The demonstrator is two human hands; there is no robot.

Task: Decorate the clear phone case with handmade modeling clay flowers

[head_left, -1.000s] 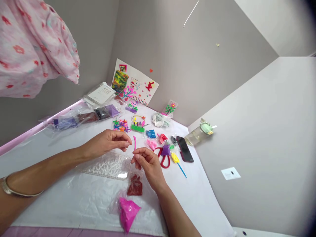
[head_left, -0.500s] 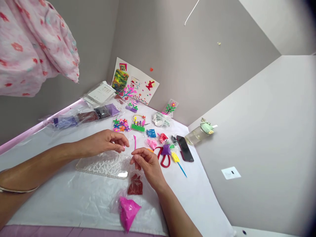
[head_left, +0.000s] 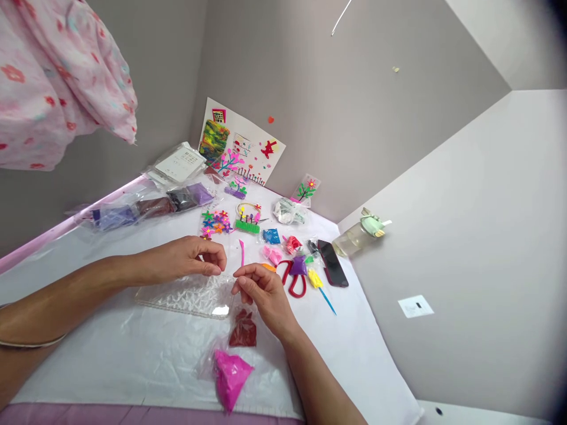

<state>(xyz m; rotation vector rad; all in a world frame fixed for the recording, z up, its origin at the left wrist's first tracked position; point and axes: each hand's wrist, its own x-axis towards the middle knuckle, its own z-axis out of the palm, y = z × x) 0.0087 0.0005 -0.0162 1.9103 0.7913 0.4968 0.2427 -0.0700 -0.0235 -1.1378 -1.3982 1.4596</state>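
Observation:
My left hand (head_left: 201, 258) hovers over the back edge of a clear plastic case (head_left: 181, 300) with a crinkled pattern, its thumb and fingertips pinched together. Facing it, my right hand (head_left: 261, 289) is at the case's right end, thumb and forefinger also closed. Whatever lies in either pinch is too small to make out. Below my right fingers sits a clear bag of brown clay (head_left: 243, 330). Closer to me lies a bag of bright pink clay (head_left: 233, 378). A slim pink modelling tool (head_left: 242, 252) rests just beyond the gap between my hands.
Small clay packets, a purple one (head_left: 298, 265) among them, lie around red-handled scissors (head_left: 297, 287). A phone (head_left: 333, 264) and bottle (head_left: 352, 242) stand to the right. Behind are clay flowers (head_left: 215, 223), a green clay fence piece (head_left: 247, 226) and bagged clay (head_left: 155, 206). Pink floral cloth (head_left: 66, 88) hangs upper left.
My left hand has drawn slightly left, and its thumb and fingertips have come closer together. A pink speck at its fingertips no longer shows. My right hand is nearly still.

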